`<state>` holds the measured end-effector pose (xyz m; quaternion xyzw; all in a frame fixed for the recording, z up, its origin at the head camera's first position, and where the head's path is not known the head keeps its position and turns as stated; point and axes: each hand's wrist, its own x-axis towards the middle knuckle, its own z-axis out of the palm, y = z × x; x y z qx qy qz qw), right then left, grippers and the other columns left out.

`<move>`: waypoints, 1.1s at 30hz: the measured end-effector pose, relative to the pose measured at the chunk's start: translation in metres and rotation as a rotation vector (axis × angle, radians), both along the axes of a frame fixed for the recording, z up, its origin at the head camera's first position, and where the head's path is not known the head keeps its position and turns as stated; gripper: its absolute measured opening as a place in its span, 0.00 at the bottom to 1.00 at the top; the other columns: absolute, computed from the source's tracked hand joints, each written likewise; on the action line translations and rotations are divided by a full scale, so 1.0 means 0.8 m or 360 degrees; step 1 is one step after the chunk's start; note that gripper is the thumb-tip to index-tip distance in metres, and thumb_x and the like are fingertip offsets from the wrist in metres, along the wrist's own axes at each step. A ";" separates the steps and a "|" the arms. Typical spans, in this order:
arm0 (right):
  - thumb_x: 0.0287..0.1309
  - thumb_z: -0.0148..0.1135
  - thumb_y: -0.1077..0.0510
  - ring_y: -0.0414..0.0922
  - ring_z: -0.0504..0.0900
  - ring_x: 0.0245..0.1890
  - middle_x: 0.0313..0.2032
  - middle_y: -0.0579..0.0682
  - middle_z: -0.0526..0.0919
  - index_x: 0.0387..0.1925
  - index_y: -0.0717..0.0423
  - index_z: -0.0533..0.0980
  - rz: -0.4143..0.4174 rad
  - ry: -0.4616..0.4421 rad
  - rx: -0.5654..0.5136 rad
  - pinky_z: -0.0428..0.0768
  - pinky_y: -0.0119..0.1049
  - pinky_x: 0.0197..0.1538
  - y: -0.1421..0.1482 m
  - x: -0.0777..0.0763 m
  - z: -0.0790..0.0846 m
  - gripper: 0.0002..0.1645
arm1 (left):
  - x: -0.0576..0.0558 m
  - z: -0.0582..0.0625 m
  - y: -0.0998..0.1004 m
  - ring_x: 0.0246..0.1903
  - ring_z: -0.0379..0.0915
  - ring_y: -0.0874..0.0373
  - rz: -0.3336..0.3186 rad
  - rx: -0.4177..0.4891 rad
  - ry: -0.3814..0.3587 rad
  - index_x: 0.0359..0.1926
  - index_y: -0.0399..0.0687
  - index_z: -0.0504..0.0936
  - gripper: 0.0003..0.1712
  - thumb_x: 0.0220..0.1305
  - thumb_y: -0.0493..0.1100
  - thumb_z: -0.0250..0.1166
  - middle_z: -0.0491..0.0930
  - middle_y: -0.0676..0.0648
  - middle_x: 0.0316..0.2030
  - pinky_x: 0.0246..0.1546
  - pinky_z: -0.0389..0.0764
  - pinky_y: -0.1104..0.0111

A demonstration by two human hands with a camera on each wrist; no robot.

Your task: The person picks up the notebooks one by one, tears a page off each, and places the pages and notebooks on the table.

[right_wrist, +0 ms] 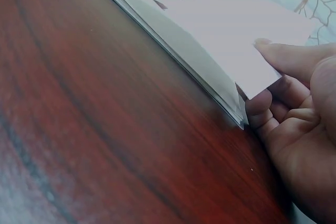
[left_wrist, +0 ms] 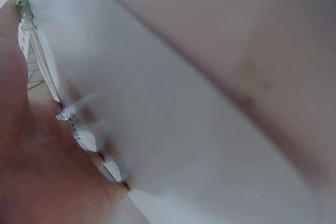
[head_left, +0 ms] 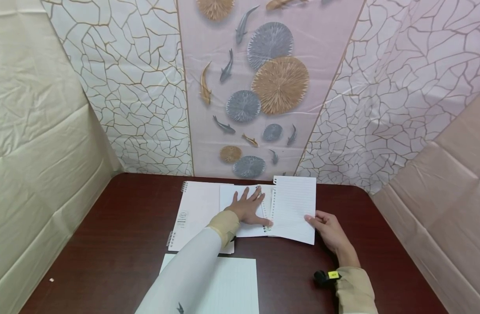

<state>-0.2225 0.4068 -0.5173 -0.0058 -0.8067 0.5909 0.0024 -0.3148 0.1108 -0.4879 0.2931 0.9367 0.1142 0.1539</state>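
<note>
An open loose-leaf notebook (head_left: 245, 230) lies near the table's far edge, with rings down its middle. My left hand (head_left: 248, 210) rests on its left page, fingers spread and straight, thumb beside the rings. At the right, my right hand (head_left: 329, 229) pinches the right edge of a lined sheet (head_left: 294, 205) between thumb and fingers. That sheet has a row of holes along its left edge and its top stands above the notebook's. In the right wrist view the sheet (right_wrist: 236, 30) is raised over the stacked pages (right_wrist: 194, 59). Whether its holes are still on the rings, I cannot tell.
A pale ring-bound notebook (head_left: 198, 213) lies under the open one's left side. Closer in, a lined sheet or pad (head_left: 232, 283) is partly covered by my left arm. The dark wooden table (head_left: 118, 248) meets a patterned cloth wall at the back. A tiny white scrap (head_left: 51, 280) lies at left.
</note>
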 end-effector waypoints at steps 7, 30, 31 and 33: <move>0.72 0.62 0.51 0.47 0.89 0.40 0.41 0.52 0.92 0.59 0.69 0.76 0.0017 0.0001 -0.0021 0.88 0.36 0.39 0.001 0.000 -0.001 0.26 | -0.014 -0.022 0.004 0.78 0.23 0.43 -0.0005 0.0020 0.0016 0.82 0.60 0.43 0.71 0.47 0.89 0.55 0.28 0.54 0.82 0.75 0.31 0.37; 0.73 0.61 0.51 0.43 0.88 0.40 0.40 0.51 0.92 0.60 0.71 0.74 0.0008 -0.0018 -0.0025 0.87 0.33 0.41 0.004 0.002 0.002 0.27 | 0.001 0.000 0.000 0.78 0.28 0.41 -0.0010 -0.0003 0.0043 0.82 0.56 0.46 0.66 0.53 0.83 0.58 0.33 0.51 0.82 0.76 0.37 0.38; 0.73 0.61 0.51 0.43 0.88 0.40 0.39 0.50 0.92 0.60 0.71 0.74 -0.0007 -0.0025 -0.0024 0.87 0.33 0.41 0.005 0.003 0.002 0.28 | -0.004 -0.006 0.002 0.78 0.27 0.42 -0.0004 -0.0012 0.0038 0.82 0.57 0.45 0.67 0.52 0.84 0.58 0.32 0.52 0.82 0.76 0.36 0.38; 0.73 0.61 0.50 0.43 0.88 0.39 0.38 0.48 0.91 0.60 0.70 0.75 -0.0038 -0.0036 -0.0020 0.87 0.34 0.40 0.007 0.004 0.003 0.28 | -0.012 -0.017 0.004 0.78 0.24 0.43 -0.0004 -0.0011 0.0029 0.82 0.59 0.43 0.69 0.49 0.87 0.57 0.28 0.54 0.82 0.76 0.33 0.38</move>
